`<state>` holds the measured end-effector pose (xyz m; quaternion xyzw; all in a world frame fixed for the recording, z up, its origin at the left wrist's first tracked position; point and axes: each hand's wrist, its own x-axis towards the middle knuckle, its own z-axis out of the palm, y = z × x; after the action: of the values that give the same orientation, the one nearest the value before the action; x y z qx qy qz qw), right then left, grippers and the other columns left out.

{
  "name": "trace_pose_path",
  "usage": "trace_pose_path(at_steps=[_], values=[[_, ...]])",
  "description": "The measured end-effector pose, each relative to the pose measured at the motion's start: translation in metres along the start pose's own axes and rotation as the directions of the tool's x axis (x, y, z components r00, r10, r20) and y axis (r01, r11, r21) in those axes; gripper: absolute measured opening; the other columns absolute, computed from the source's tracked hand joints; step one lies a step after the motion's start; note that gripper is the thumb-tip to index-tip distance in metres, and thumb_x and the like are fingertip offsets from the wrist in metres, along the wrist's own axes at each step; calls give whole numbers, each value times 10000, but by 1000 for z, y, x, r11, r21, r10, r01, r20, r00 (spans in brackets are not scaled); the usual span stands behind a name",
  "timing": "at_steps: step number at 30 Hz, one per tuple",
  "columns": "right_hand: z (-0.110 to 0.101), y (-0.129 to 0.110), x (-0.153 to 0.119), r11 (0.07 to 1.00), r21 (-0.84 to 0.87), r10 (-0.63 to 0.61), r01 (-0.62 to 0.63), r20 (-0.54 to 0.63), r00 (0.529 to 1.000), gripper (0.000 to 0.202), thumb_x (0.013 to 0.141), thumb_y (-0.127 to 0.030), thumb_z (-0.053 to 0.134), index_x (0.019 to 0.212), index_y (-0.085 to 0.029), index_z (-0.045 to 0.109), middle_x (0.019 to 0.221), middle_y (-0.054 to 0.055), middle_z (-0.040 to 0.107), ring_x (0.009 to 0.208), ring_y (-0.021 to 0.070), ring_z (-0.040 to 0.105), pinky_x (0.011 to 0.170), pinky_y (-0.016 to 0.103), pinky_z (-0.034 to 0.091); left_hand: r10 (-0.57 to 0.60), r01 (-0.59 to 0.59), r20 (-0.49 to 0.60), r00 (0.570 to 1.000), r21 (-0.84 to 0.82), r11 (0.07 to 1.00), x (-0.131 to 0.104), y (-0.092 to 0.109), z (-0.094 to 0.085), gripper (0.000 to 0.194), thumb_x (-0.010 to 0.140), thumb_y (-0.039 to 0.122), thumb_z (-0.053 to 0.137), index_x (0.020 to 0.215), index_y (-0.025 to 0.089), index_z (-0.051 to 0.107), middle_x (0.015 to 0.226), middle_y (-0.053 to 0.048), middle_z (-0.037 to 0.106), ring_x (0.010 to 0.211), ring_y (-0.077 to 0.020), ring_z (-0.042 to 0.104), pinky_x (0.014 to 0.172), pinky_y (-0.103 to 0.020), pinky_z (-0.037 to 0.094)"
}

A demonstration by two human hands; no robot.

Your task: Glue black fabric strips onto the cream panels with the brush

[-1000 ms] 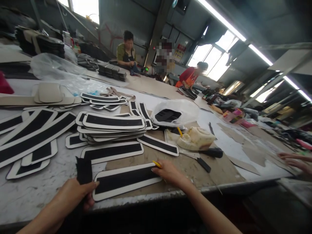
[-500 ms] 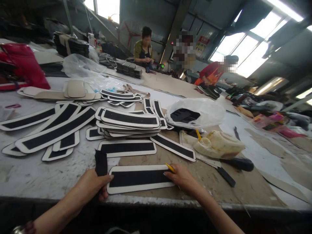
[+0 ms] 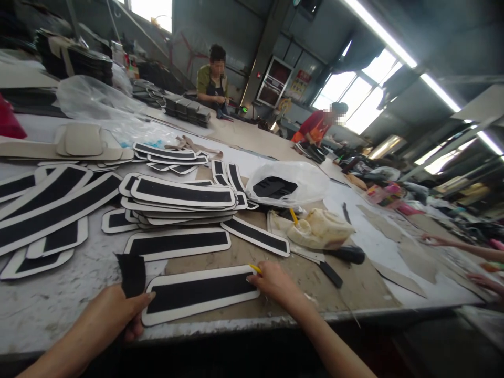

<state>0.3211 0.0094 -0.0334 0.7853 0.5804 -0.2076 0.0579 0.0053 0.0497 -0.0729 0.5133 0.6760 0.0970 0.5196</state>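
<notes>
Along the table's front edge lies a white-bordered black panel, between my hands. My left hand is closed on a black fabric strip, its thumb against the panel's left end. A slim yellow stick pokes out of my closed right hand, whose fingers rest on the panel's right end. Whatever tip the stick has is hidden. Just behind lies a similar panel, and beyond it a stack of such panels.
More panels are piled at left. A stained cream plastic container with another yellow stick lies right of centre, near a black-handled tool. A clear bag holds black pieces. Co-workers are behind; another person's hands reach in at right.
The view has swung to the right, so the table's contents appear further left. Another person's hands have come into view at right. Both my hands keep their holds at the panel's ends.
</notes>
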Motion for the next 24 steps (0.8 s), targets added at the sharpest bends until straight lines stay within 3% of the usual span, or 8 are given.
trace_pose_path(at_steps=[5,12,17,24], values=[[-6,16,-8,997,8,78,-77,-95,992,195,865,-254,458,908,-140,611,911,147,635,899,280,571,743,336,361,44,-47,80,996,33,998,-1,-2,-2,449,654,527,469,356,196,522,447,-104,619,448,-228,567,558,-334,439],[12,15,-4,969,243,-22,47,-104,994,163,845,-253,467,741,-158,549,707,47,595,706,189,553,634,262,355,17,-17,28,999,-25,1000,4,-5,1,435,632,483,500,299,205,472,428,-118,610,428,-247,570,517,-342,446],[12,16,1,874,477,-63,99,-91,994,207,703,-300,618,679,-174,456,608,-27,486,580,131,469,536,217,350,60,-56,53,997,-72,996,4,-10,0,457,644,499,510,306,192,502,429,-123,610,433,-245,570,539,-339,451],[9,6,-7,735,659,-182,160,-36,983,238,708,-392,543,695,-158,501,627,-9,482,580,129,441,554,232,368,101,-96,42,994,-105,990,8,-17,4,436,646,506,503,329,213,446,415,-107,601,401,-231,540,490,-325,402]])
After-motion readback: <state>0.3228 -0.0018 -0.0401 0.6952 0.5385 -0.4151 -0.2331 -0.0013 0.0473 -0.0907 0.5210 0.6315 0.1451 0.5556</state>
